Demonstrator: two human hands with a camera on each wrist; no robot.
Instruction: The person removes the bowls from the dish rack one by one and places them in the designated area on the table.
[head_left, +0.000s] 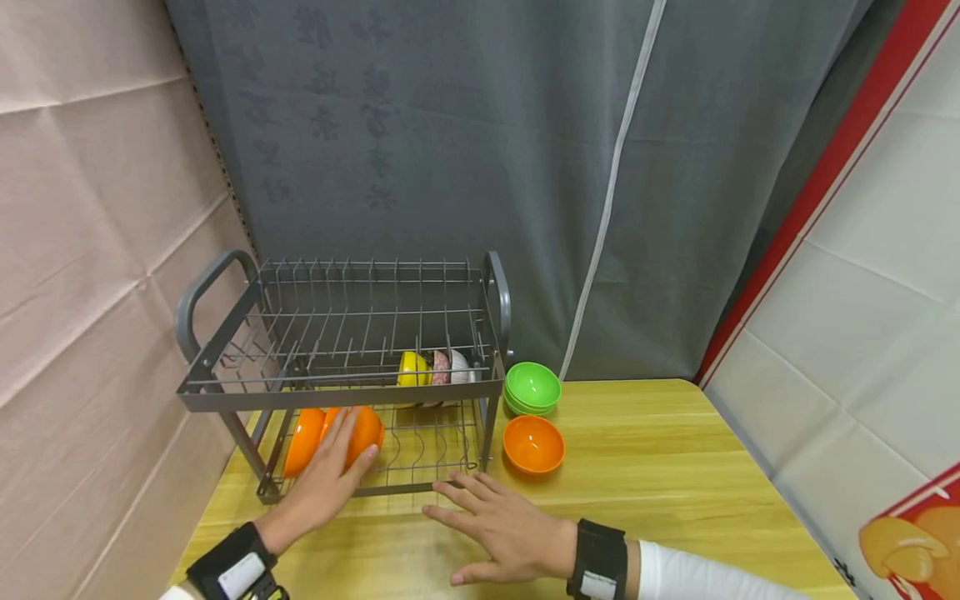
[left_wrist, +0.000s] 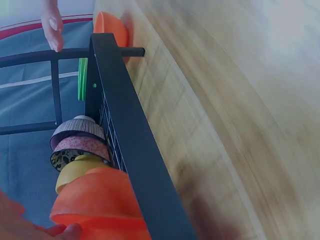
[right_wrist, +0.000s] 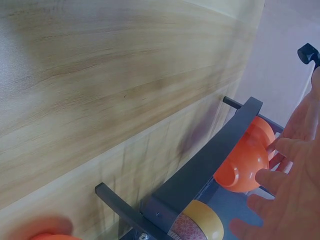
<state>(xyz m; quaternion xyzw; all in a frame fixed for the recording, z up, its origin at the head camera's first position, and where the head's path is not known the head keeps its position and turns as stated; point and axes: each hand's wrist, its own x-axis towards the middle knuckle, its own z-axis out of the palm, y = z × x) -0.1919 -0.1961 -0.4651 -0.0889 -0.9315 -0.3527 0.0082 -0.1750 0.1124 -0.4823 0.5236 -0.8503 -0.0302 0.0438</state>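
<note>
My left hand [head_left: 326, 471] reaches into the lower tier of a dark metal dish rack [head_left: 341, 398]. Its fairly straight fingers lie against an orange bowl [head_left: 365, 435], thumb spread to the right. Beside it on the left stands another orange bowl [head_left: 303, 442], also on its side. Fingertips of that hand touch the orange bowl near its rim in the left wrist view. Spread and holding nothing, my right hand [head_left: 510, 527] hovers over the table in front of the rack's right end. Nearest to it is a single orange bowl [head_left: 533, 445] on the table, its mouth up.
Farther back in the rack stand a yellow bowl [head_left: 413, 369], a pink patterned bowl [head_left: 441, 367] and a white striped bowl [head_left: 460, 367]. Stacked green bowls [head_left: 532, 386] sit right of the rack on the wooden table [head_left: 637, 467]. A grey curtain [head_left: 450, 167] hangs behind.
</note>
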